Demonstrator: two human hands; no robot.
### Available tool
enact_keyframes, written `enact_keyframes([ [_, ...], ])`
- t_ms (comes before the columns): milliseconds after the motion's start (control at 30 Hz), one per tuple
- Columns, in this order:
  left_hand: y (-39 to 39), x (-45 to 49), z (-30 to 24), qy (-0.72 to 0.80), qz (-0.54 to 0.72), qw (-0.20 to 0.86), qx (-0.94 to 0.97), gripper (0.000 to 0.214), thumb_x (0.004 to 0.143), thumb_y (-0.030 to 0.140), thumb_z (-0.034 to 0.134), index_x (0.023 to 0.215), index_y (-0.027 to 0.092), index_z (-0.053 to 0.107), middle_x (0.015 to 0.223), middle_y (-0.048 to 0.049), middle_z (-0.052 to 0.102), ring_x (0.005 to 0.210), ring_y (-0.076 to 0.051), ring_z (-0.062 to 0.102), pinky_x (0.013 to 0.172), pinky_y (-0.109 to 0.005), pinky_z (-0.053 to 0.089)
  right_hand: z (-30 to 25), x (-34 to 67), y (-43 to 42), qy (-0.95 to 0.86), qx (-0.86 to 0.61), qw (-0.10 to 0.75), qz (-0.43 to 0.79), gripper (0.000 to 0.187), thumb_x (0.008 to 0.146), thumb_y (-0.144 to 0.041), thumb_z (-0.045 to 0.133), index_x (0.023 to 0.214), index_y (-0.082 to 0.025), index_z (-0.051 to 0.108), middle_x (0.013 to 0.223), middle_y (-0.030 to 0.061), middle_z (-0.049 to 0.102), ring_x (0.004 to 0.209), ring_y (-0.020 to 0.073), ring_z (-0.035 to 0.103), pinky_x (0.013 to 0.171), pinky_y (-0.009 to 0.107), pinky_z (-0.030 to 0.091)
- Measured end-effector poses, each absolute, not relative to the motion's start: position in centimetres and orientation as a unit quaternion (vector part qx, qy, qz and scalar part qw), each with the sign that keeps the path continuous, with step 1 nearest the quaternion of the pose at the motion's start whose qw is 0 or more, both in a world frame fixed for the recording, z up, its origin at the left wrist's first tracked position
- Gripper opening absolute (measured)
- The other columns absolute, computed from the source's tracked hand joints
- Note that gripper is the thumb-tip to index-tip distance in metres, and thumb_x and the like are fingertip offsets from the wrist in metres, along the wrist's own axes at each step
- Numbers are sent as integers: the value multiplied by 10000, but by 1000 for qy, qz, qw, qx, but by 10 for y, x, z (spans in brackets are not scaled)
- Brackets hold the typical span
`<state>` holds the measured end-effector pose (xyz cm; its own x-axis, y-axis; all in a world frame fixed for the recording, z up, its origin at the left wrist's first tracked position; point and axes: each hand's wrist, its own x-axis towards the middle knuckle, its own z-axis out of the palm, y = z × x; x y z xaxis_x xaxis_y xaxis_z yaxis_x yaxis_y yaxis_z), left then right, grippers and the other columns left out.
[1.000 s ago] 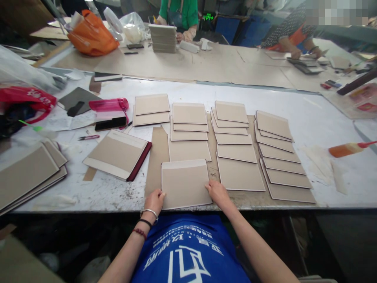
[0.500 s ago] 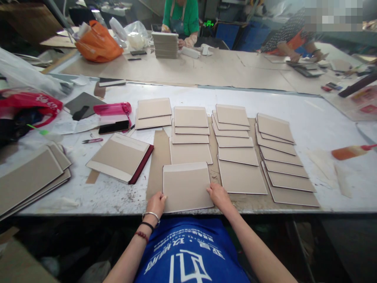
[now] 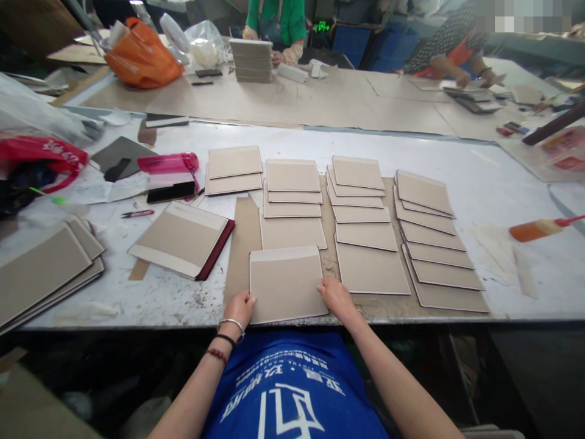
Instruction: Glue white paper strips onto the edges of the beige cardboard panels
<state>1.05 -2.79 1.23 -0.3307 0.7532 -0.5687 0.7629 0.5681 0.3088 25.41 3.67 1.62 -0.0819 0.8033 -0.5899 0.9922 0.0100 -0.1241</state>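
A beige, dark-edged board panel (image 3: 287, 286) with a paler strip along its top lies at the table's front edge. My left hand (image 3: 241, 308) pinches its left edge, wearing a bangle and bead bracelet at the wrist. On the opposite edge, my right hand (image 3: 336, 296) grips the same panel with its fingers closed. Just beyond it, partly overlapped panels (image 3: 292, 231) form a column. Two more columns of similar panels, a middle one (image 3: 372, 268) and a right one (image 3: 450, 296), overlap like shingles on a brown sheet.
Left of the columns lies a beige stack with a maroon edge (image 3: 183, 239). Beyond it are a phone (image 3: 170, 192) and a pink pouch (image 3: 167, 163). More panels (image 3: 41, 277) lie far left. A glue bottle (image 3: 542, 230) rests at right. Two people work across the far table (image 3: 347, 100).
The view has shifted slightly, so everything sits a little higher and further left. Both hands keep hold of the same panel, which has hardly moved on the table.
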Motion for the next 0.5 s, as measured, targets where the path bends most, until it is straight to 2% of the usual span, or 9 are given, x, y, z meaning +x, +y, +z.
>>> enact_keyframes([
  [333,-28,10,12,811,-16,356,464,213,802,251,476,598,194,500,570,10,567,609,-148,532,597,-246,358,15,254,36,692,650,185,-255,241,898,-300,409,996,-158,577,1009,116,631,952,217,585,747,281,389],
  [500,-27,10,12,808,-29,355,469,179,821,242,480,671,164,542,643,4,590,620,-130,526,624,-258,378,15,255,35,694,650,179,-253,234,896,-292,413,998,-156,574,1012,115,629,961,219,580,752,280,388],
])
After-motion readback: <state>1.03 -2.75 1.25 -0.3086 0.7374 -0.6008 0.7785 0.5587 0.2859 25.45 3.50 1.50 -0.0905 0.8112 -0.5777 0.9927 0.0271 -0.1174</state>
